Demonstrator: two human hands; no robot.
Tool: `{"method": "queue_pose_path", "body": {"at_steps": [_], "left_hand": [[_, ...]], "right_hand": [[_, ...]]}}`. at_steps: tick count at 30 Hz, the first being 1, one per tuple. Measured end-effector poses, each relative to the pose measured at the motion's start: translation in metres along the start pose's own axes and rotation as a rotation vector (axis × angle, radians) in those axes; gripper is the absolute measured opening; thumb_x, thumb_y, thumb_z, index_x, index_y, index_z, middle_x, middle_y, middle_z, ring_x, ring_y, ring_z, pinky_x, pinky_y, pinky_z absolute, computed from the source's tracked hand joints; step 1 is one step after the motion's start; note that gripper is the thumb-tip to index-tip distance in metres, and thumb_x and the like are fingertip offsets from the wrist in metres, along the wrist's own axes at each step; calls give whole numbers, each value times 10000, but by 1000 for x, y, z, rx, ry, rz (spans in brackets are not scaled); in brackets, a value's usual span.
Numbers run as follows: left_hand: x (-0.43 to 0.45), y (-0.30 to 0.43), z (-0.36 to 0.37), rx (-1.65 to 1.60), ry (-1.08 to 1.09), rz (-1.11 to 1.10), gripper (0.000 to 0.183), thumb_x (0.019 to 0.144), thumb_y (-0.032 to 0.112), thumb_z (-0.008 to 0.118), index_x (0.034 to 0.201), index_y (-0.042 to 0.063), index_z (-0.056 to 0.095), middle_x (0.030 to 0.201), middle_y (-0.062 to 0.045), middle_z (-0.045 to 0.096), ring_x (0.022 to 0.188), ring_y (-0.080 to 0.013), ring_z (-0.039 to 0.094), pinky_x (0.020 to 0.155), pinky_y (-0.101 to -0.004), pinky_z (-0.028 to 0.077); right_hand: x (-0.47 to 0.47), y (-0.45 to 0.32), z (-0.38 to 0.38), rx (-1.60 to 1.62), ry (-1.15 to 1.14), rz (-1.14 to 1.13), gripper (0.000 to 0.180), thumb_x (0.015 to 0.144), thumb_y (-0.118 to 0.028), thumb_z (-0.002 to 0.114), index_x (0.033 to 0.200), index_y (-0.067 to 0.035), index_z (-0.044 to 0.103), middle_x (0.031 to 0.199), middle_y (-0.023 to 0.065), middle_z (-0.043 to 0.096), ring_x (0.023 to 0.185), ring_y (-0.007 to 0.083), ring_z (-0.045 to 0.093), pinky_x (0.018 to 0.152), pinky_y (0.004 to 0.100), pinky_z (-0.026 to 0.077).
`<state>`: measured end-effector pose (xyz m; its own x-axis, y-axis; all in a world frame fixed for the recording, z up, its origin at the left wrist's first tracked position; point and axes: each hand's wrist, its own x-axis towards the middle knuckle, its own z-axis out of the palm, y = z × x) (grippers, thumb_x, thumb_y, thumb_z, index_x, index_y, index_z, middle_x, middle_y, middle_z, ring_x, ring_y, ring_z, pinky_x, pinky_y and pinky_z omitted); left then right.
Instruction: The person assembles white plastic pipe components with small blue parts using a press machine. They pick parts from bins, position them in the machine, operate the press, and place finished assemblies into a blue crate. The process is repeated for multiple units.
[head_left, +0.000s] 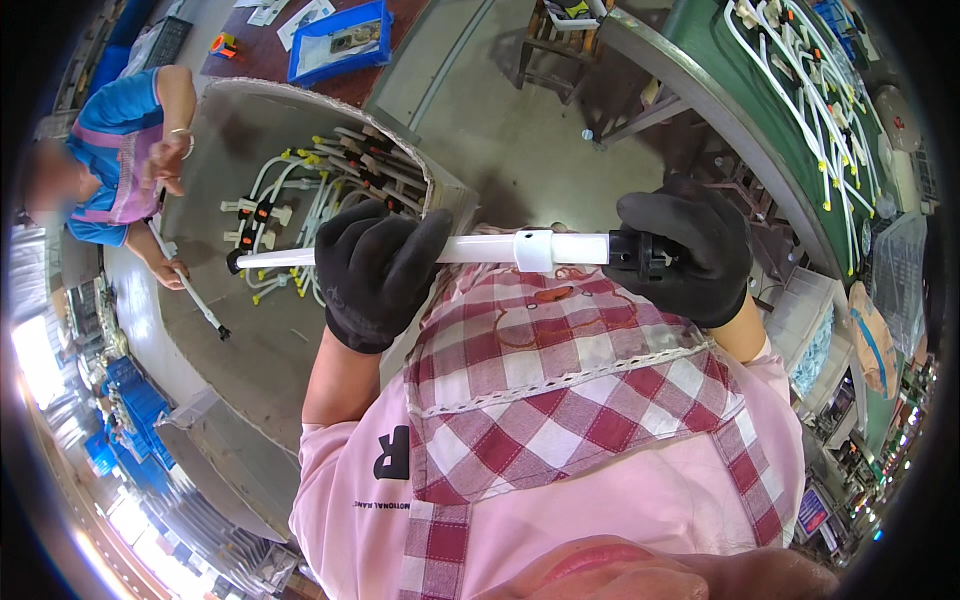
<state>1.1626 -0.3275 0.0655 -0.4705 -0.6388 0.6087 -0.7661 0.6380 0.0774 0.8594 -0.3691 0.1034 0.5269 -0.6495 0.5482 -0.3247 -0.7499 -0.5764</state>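
Note:
A white plastic tube (480, 249) lies across the front of my checked apron, held in both hands. Black-gloved, my left hand (381, 274) wraps around the tube towards its left part; a small black cap (234, 261) shows at that end. A white collar (534, 250) sits around the tube between my hands. At the other end, my right hand (686, 251), also in a black glove, grips the black slotted end fitting (636, 255), and its fingers partly hide that piece.
A large cardboard box (247, 360) holds white tube assemblies (307, 187) with yellow tips. Beside it a co-worker (120, 157) holds a similar tube. More white tubes (825, 97) lie on a green conveyor belt (720, 45). A blue tray (341, 41) stands on a dark red table.

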Motion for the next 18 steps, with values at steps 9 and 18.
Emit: {"method": "queue_pose_path", "body": {"at_steps": [9,18], "left_hand": [[4,-1,1,27,26,35,411,622,89,714,1032,80,699,916,-46,589,833,-241,573,739,-387,492],[9,0,-2,29,-23,31,353,680,96,690,1032,89,702,942,-44,599,866,-220,578,818,-402,503]], "right_hand": [[-6,1,3,41,15,34,543,622,-133,840,1131,-54,667,878,82,703,671,211,628,577,316,489],[-9,1,-1,28,-33,87,494,656,-149,825,1111,-42,667,895,73,714,718,229,648,621,321,505]]}}
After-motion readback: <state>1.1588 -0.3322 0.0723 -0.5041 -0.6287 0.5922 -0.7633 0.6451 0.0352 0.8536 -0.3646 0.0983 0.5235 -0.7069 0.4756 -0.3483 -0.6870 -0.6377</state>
